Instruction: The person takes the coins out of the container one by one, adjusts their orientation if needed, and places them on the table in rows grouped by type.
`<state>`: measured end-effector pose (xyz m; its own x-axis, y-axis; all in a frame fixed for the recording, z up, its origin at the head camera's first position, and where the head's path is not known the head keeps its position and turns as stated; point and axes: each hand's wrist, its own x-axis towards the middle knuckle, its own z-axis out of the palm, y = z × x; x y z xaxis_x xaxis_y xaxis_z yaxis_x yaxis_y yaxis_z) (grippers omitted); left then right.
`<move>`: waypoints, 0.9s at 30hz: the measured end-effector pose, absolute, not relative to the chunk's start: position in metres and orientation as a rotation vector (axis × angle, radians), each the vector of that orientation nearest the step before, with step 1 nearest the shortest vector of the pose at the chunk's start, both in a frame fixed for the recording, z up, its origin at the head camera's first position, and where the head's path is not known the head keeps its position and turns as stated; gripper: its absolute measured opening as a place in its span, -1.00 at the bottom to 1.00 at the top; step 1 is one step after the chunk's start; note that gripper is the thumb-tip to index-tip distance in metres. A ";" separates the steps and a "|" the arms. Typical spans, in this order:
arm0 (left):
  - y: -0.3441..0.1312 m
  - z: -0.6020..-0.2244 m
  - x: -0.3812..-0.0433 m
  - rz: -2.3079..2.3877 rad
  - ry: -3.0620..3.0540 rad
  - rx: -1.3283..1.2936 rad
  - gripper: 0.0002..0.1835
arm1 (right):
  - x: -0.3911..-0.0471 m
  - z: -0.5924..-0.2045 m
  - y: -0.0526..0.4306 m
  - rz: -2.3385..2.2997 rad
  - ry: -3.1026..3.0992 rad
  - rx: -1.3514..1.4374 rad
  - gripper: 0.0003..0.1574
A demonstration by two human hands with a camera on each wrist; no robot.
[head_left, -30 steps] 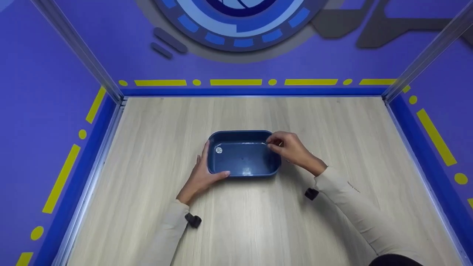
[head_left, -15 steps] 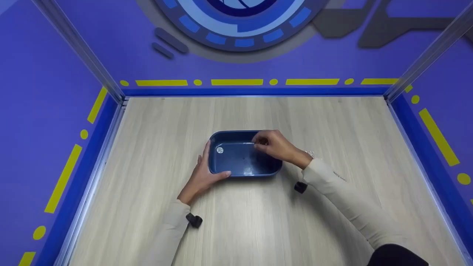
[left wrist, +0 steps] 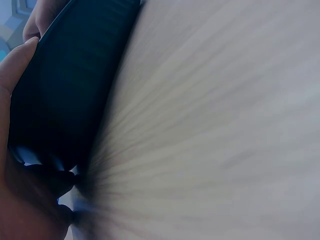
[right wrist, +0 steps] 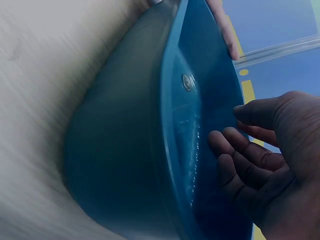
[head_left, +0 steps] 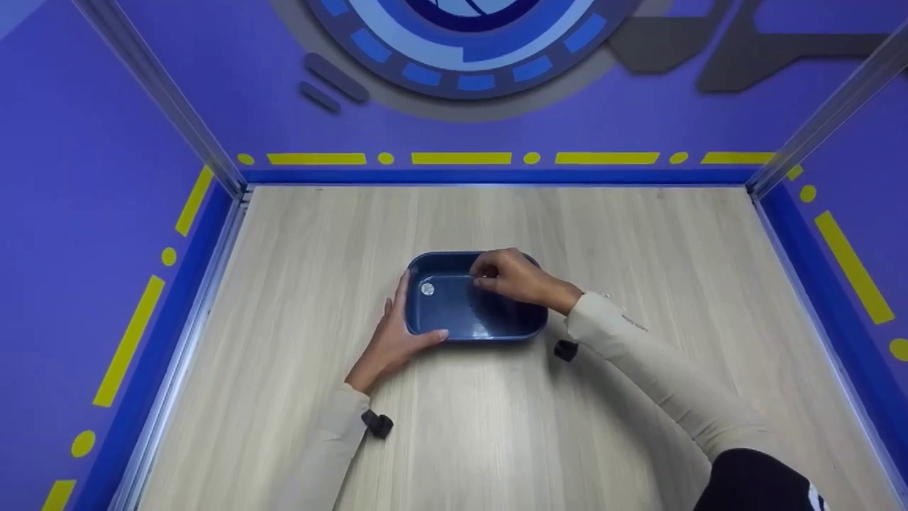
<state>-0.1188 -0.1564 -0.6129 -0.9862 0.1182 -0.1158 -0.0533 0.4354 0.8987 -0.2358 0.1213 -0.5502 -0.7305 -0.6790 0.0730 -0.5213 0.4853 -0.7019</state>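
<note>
A dark blue rectangular plastic basin (head_left: pixel 454 316) with rounded corners stands on the table. My left hand (head_left: pixel 394 333) grips its left end, thumb over the front rim and fingers along the left side. A small round silvery disc (head_left: pixel 427 289) with a pattern lies inside, near the left end; the right wrist view shows the disc (right wrist: pixel 187 82) too. Over the right half of the basin hovers my right hand (head_left: pixel 514 277), thumb and fingers loosely bent. In the right wrist view nothing shows between the fingers of that hand (right wrist: pixel 270 160).
The wood-grain table (head_left: pixel 454 411) has blue-purple walls (head_left: pixel 454 135) on three sides, joined by metal corner posts (head_left: pixel 170 99). A small clear thing (head_left: pixel 614 299) lies partly hidden behind the right sleeve. Black camera mounts (head_left: pixel 378 424) stick out from both wrists.
My right hand has moved left, from the basin's right rim to over its inside. My left hand keeps its grip, and the disc stays in the same place in the basin.
</note>
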 end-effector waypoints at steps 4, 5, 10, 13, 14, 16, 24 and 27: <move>-0.156 -0.613 -0.119 1.580 2.531 0.054 0.49 | -0.238 -0.553 0.114 -1.097 2.484 -1.072 -0.79; -0.156 -0.613 -0.119 1.580 2.531 0.057 0.49 | -0.239 -0.554 0.113 -1.102 2.477 -1.077 -0.79; -0.155 -0.613 -0.120 1.575 2.532 0.067 0.49 | -0.241 -0.557 0.106 -1.106 2.444 -1.114 -0.79; -0.155 -0.613 -0.120 1.571 2.534 0.076 0.50 | -0.243 -0.557 0.102 -1.093 2.428 -1.144 -0.78; -0.155 -0.613 -0.120 1.573 2.532 0.080 0.50 | -0.244 -0.558 0.100 -1.086 2.423 -1.152 -0.78; -0.156 -0.613 -0.120 1.573 2.531 0.087 0.50 | -0.246 -0.558 0.097 -1.065 2.413 -1.175 -0.79; -0.156 -0.613 -0.120 1.561 2.533 0.074 0.48 | -0.254 -0.557 0.083 -0.922 2.321 -1.232 -0.77; -0.156 -0.615 -0.120 1.561 2.531 0.081 0.48 | -0.256 -0.557 0.077 -0.893 2.283 -1.240 -0.74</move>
